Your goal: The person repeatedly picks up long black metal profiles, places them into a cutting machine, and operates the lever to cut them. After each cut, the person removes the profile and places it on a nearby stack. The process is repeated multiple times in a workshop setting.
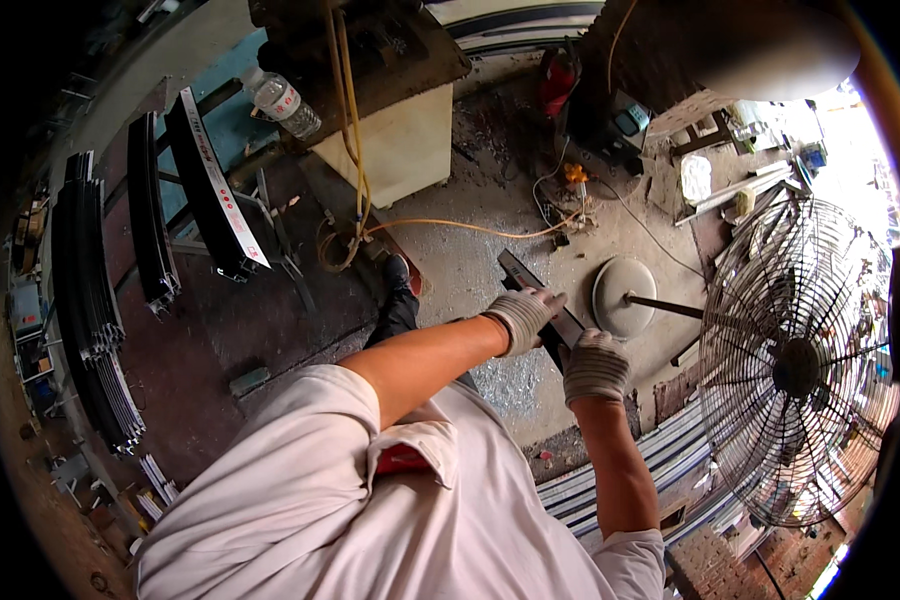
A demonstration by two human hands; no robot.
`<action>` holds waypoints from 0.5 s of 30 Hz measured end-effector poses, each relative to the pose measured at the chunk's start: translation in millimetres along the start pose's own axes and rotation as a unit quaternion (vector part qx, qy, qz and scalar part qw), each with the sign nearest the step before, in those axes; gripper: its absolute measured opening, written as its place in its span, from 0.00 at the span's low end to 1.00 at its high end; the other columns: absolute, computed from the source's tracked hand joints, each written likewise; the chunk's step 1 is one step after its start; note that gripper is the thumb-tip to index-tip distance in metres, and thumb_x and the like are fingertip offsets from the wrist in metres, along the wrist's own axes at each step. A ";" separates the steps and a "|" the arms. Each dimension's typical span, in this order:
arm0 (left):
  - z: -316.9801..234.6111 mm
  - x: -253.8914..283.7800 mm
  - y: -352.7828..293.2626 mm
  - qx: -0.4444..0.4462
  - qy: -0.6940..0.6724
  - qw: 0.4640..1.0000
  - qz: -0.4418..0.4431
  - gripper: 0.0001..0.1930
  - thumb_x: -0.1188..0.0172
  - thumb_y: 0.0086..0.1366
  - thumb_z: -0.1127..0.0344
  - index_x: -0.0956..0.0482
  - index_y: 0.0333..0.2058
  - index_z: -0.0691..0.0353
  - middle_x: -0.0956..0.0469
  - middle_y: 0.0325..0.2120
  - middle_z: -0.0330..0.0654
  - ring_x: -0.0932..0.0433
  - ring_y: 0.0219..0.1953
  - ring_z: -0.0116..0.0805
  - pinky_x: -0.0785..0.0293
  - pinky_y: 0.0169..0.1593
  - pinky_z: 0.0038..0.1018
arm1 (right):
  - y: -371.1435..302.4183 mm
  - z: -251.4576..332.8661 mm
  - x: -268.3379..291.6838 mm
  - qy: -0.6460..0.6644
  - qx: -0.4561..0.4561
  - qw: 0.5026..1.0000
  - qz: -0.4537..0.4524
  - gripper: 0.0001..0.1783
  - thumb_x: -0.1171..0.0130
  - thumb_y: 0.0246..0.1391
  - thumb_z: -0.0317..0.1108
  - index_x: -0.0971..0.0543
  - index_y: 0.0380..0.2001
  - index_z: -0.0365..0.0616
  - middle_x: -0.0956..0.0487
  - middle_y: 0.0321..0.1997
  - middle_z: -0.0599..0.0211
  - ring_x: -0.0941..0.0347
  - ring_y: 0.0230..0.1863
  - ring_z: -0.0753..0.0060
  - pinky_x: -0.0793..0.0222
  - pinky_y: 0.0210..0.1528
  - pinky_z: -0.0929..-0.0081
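Observation:
Both my hands wear grey-and-white striped gloves with the fingertips bare. A short dark profile bar (517,268), with a pale strip along its face, slants between them in front of me. My left hand (526,316) is closed around its middle. Lower right, my right hand (596,368) grips the bar's nearer end, which its fingers partly hide. The far end sticks out past my left hand, above a floor strewn with shiny metal chips (515,385).
A large wire-caged fan (798,368) stands at the right, its round base (625,298) near my right hand. Long dark profiles (210,180) lie on a rack at the left. A yellow hose (460,226) crosses the floor. A plastic bottle (282,103) is beside the machine (400,145).

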State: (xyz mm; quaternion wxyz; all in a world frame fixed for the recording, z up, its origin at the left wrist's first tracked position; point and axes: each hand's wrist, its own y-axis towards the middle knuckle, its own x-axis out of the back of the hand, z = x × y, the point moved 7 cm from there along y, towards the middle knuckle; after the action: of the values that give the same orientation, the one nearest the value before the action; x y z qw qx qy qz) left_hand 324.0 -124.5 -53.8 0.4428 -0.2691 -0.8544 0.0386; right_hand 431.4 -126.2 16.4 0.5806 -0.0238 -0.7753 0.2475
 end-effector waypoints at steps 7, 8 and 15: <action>21.6 12.5 22.6 -0.030 -0.041 0.989 -0.141 0.22 0.37 0.50 0.64 0.28 0.45 0.58 0.25 0.43 0.48 0.27 0.49 0.48 0.31 0.55 0.37 | 3.1 48.3 59.0 -0.138 0.138 0.974 -0.114 0.16 0.49 0.53 0.39 0.25 0.38 0.38 0.24 0.36 0.62 0.27 0.37 0.65 0.34 0.40 0.64; 24.3 18.2 21.3 -0.038 -0.065 0.984 -0.159 0.20 0.37 0.50 0.63 0.27 0.43 0.58 0.25 0.42 0.48 0.27 0.48 0.48 0.31 0.53 0.37 | 3.8 53.6 67.7 -0.169 0.149 0.966 -0.125 0.15 0.51 0.53 0.37 0.25 0.38 0.38 0.24 0.36 0.63 0.27 0.38 0.65 0.35 0.41 0.64; 47.4 35.2 7.4 0.145 -0.923 0.358 0.002 0.10 0.43 0.63 0.57 0.26 0.34 0.58 0.27 0.27 0.34 0.28 0.30 0.33 0.27 0.41 0.23 | -31.5 112.2 146.6 0.020 0.353 0.893 -0.279 0.28 0.40 0.47 0.40 0.29 0.51 0.39 0.31 0.53 0.56 0.36 0.56 0.57 0.43 0.62 0.55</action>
State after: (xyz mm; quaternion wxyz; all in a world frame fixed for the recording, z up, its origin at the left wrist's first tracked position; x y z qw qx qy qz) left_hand 274.0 -92.6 -58.8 -0.5911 0.0017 -0.7079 0.3866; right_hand 289.3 -146.3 136.8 0.6113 0.3951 -0.6001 0.3320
